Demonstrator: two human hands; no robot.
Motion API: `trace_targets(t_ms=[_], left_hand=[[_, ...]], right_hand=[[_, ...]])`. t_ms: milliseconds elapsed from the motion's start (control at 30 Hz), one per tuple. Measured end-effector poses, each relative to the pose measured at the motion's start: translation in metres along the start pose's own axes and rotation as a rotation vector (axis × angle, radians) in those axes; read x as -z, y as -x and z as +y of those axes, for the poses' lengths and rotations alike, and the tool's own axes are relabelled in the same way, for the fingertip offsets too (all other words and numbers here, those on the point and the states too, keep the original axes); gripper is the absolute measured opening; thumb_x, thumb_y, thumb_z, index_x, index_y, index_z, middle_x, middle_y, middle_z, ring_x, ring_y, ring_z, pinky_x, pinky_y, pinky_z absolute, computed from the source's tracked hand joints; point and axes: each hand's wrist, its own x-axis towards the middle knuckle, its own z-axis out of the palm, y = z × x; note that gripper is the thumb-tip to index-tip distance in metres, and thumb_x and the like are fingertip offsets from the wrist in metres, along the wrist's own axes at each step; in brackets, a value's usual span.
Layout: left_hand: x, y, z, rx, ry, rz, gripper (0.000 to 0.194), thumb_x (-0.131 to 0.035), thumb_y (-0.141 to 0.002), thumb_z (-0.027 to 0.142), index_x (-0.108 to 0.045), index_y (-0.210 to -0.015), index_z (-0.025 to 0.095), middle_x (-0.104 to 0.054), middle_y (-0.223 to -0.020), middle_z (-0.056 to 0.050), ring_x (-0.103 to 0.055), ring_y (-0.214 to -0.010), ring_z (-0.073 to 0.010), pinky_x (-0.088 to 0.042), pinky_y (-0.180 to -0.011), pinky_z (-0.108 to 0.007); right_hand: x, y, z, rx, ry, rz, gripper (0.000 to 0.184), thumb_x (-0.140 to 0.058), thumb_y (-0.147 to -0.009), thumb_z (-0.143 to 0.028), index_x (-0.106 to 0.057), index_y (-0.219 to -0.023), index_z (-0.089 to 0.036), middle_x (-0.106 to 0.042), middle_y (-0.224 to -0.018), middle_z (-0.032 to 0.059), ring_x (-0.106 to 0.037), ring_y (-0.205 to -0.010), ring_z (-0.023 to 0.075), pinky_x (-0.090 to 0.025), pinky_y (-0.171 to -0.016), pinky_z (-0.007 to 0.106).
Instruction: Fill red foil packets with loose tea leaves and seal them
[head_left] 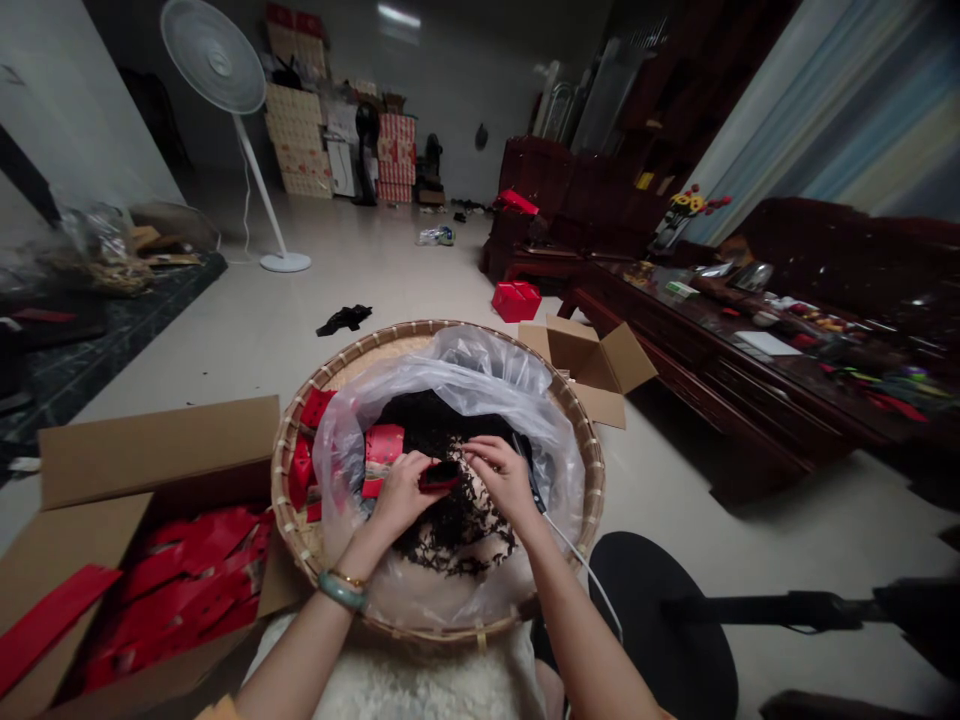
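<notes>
Woven bamboo tray [579, 432] on the pale floor [225, 370], beside an open cardboard box [150, 450]

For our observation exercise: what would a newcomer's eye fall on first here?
Bright red packets spill across a cardboard box at lower left. At the centre, the left hand and right hand meet over dark loose leaves inside a clear plastic bag, which sits in a round woven bamboo tray.

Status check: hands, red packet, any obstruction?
Left hand gripping small red packet; right hand close beside it. Both over dark loose leaves in bamboo basket. Plastic bag bunched around the leaves.
</notes>
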Motion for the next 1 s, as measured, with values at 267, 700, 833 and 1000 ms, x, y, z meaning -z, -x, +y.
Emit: trace_targets(t_ms=[267, 700, 833, 1000], left_hand=[[0.002, 0.003, 0.009, 0.019, 0.096, -0.012, 0.026, -0.068, -0.068, 0.017, -0.064, -0.093, 0.019, -0.066, -0.092, -0.005, -0.057, -0.087, -0.0209, -0.046, -0.077, -0.033], [0.012, -0.007, 0.020, 0.297, 0.604, -0.200, 0.034, -0.059, -0.073, 0.041, -0.070, -0.083, 0.011, -0.070, -0.074, -0.002, -0.061, -0.068, -0.0182, -0.046, -0.063, -0.026], [0.009, -0.008, 0.024, 0.328, 0.635, -0.173, 0.033, -0.061, -0.069, 0.043, -0.068, -0.075, 0.011, -0.066, -0.066, 0.000, -0.058, -0.063, -0.0155, -0.044, -0.058, -0.024], [0.008, 0.001, 0.022, 0.441, 0.837, -0.283, 0.038, -0.069, -0.063, 0.038, -0.064, -0.092, 0.014, -0.068, -0.077, -0.002, -0.061, -0.068, -0.0156, -0.046, -0.061, -0.025]], right_hand=[[-0.007, 0.010, -0.001, 0.125, 0.036, -0.279, 0.030, -0.061, -0.079, -0.026, -0.065, -0.109, -0.029, -0.064, -0.101, 0.0050, -0.059, -0.093, 0.0196, -0.046, -0.083, 0.033], [-0.013, -0.002, 0.009, -0.224, -0.190, -0.092, 0.018, -0.071, -0.064, -0.034, -0.071, -0.074, -0.018, -0.066, -0.064, 0.0012, -0.054, -0.056, 0.0135, -0.043, -0.054, 0.024], [-0.015, -0.005, 0.009, -0.289, -0.258, -0.085, 0.018, -0.072, -0.061, -0.034, -0.069, -0.062, -0.017, -0.063, -0.057, 0.0005, -0.052, -0.052, 0.0122, -0.040, -0.050, 0.023], [-0.015, -0.006, 0.014, -0.376, -0.331, -0.052, 0.024, -0.072, -0.060, -0.039, -0.069, -0.065, -0.016, -0.061, -0.053, -0.0004, -0.046, -0.043, 0.0095, -0.034, -0.040, 0.021]])
